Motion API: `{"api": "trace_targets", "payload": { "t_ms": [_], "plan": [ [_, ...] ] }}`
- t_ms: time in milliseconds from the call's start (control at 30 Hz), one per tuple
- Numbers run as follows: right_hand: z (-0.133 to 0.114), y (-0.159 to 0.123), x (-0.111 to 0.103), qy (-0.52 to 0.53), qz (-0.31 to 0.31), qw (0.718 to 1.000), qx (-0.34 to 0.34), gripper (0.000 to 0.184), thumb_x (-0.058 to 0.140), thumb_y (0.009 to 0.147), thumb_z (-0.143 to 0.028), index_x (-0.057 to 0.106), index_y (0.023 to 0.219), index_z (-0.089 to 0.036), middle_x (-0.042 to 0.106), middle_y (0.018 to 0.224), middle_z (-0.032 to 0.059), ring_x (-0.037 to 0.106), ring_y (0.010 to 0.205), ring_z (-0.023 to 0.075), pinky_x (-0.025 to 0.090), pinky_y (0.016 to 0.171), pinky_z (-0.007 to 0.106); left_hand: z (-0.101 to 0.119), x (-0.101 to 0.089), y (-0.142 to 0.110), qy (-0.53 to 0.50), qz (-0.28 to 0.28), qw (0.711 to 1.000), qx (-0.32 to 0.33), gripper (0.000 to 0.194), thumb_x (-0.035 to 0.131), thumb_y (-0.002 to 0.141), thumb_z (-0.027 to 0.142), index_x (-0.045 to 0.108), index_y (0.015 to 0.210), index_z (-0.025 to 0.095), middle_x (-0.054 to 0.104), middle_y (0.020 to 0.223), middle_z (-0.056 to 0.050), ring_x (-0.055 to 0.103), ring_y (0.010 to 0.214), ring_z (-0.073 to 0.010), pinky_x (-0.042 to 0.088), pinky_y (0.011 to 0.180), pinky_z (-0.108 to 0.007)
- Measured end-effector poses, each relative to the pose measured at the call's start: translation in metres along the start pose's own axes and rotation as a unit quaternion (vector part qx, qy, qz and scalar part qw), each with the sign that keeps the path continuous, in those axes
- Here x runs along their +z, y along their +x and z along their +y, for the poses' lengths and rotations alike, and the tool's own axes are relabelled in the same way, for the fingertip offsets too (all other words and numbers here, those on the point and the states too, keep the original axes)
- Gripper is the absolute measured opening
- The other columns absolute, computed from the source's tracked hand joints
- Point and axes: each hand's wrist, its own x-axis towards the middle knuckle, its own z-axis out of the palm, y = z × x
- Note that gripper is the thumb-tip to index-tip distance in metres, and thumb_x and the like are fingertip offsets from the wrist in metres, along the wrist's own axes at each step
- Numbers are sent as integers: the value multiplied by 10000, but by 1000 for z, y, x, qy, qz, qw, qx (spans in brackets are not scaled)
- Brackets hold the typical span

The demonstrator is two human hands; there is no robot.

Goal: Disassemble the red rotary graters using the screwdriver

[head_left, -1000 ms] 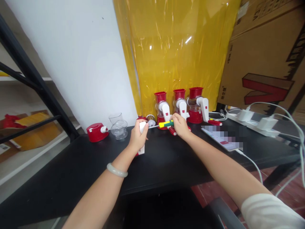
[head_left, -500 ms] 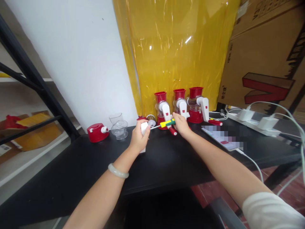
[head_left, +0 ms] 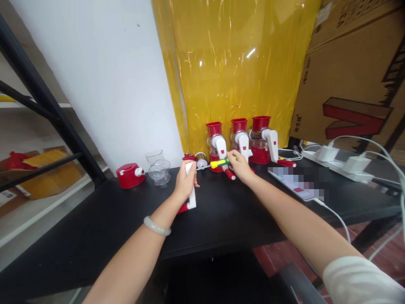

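My left hand [head_left: 185,181] is closed around a white crank handle [head_left: 192,197] with a red grip at its lower end. In my right hand [head_left: 238,166] is a screwdriver [head_left: 219,163] with a yellow and green handle, held nearly level. Its metal shaft points left and its tip reaches the upper part of the crank; whether it sits in a screw I cannot tell. Just behind my hands lies a metal grater drum [head_left: 201,161]. To the left stand a clear plastic housing [head_left: 159,171] and a red base [head_left: 130,176] with a white knob.
Three red and white rotary graters [head_left: 216,141] stand along the back of the black table [head_left: 221,228]. On the right are a phone [head_left: 295,184] on a cable and a white power strip [head_left: 337,164] with chargers. A large cardboard box [head_left: 351,80] rises behind them.
The crank in my left hand has turned, so its long arm and red grip now show below the hand. The screwdriver has shifted slightly left, and my right fingers have changed their hold on it.
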Motion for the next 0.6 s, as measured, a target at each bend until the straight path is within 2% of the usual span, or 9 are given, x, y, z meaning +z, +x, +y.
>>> {"api": "trace_targets", "payload": {
  "t_ms": [200, 467, 600],
  "plan": [
    [-8, -3, 2, 13, -5, 1000, -1, 490, 678, 729, -697, 532, 817, -237, 471, 577, -68, 403, 453, 84, 310, 404, 224, 4, 3, 2, -45, 7, 998, -41, 340, 579, 874, 539, 501, 1008, 237, 475, 580, 96, 477, 407, -95, 489, 390, -220],
    [-4, -1, 3, 72, -12, 997, 35, 494, 720, 704, -612, 541, 982, -244, 529, 707, -63, 469, 522, 82, 363, 445, 213, 12, 4, 1, -103, -2, 990, -99, 289, 572, 902, 497, 505, 974, 226, 483, 621, 82, 469, 398, -85, 468, 372, -220],
    [-5, -1, 4, 72, 0, 997, 40, 509, 715, 684, -622, 522, 972, -249, 529, 757, -55, 506, 572, 96, 398, 474, 227, 15, 4, 0, -125, -15, 983, -135, 293, 578, 906, 501, 515, 975, 223, 486, 623, 75, 464, 403, -83, 458, 375, -215]
  ]
}}
